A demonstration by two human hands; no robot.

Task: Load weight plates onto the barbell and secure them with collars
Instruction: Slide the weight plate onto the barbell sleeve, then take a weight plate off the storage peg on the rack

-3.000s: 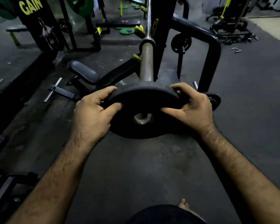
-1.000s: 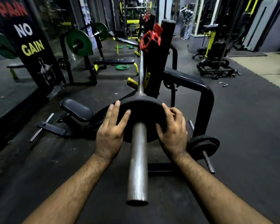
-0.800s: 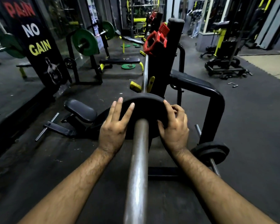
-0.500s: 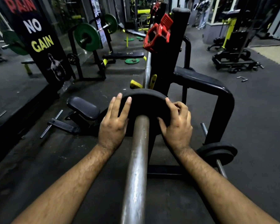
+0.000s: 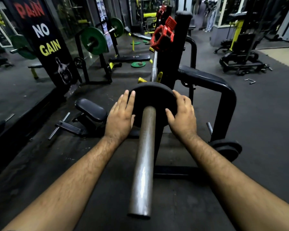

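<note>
A black weight plate (image 5: 151,95) sits on the steel barbell sleeve (image 5: 144,162), pushed far down it toward the rack. My left hand (image 5: 121,115) presses flat on the plate's left face with straight fingers. My right hand (image 5: 182,112) rests on the plate's right side, fingers lying over its rim and thumb on its face. Two red collars (image 5: 163,36) hang on the black rack upright (image 5: 178,47) beyond the plate. The barbell's far part is mostly hidden behind the plate.
Two black plates (image 5: 226,150) sit on a low peg at the right of the rack's black frame (image 5: 223,90). A padded seat (image 5: 90,110) lies on the floor at left. Green plates (image 5: 93,40) are on another rack behind, beside a black banner (image 5: 45,40).
The plate has slid along the sleeve from its tip to deep near the rack. Both hands went from gripping its rim to pressing on its face. In the last half second only the view shifted.
</note>
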